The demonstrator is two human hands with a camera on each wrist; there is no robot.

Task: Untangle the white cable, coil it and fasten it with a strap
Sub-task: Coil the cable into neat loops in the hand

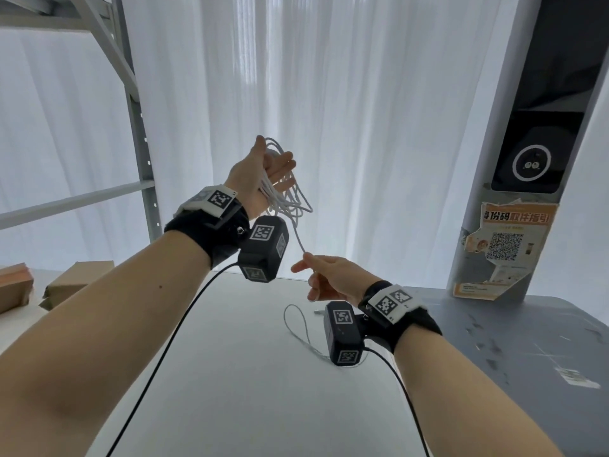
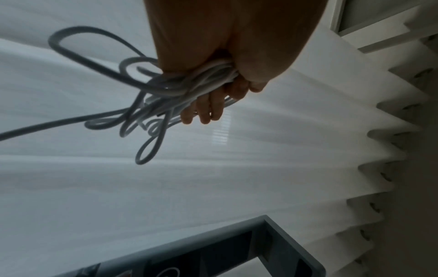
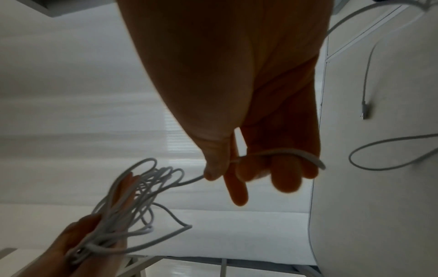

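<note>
Showing both hands raised above a table, nearest items first.
Forearms: two bare forearms enter from the lower edge of the head view, each with a black wrist band carrying a marker-tagged camera block.
Right hand (image 1: 333,278): centre right of the head view, low over the table; thumb and forefinger pinch one strand of the white cable (image 1: 286,196), and in the right wrist view the strand also crosses the other curled fingers (image 3: 284,180).
Cable tail (image 1: 298,328): a thin loop lying on the table top just left of the right wrist camera block; its plug end (image 3: 366,110) shows at the right edge of the right wrist view.
Table (image 1: 230,374): pale top in the lower centre; a grey, scuffed part at lower right.
Left hand (image 1: 260,179): centre of the head view, higher than the right hand, palm turned up; fingers only loosely bent, with many loops of the cable draped across palm and fingers, several loops hanging free below.
Free strand: runs from the bundle down to the right-hand pinch, fairly straight.
Cardboard boxes (image 1: 75,282): left edge, on the table.
Metal rack (image 1: 141,153): grey upright and shelf, upper left.
Pillar (image 1: 527,159): right side, bearing a black panel and an orange QR-code notice (image 1: 504,245).
Curtain (image 1: 362,94): white, pleated, filling the background.
</note>
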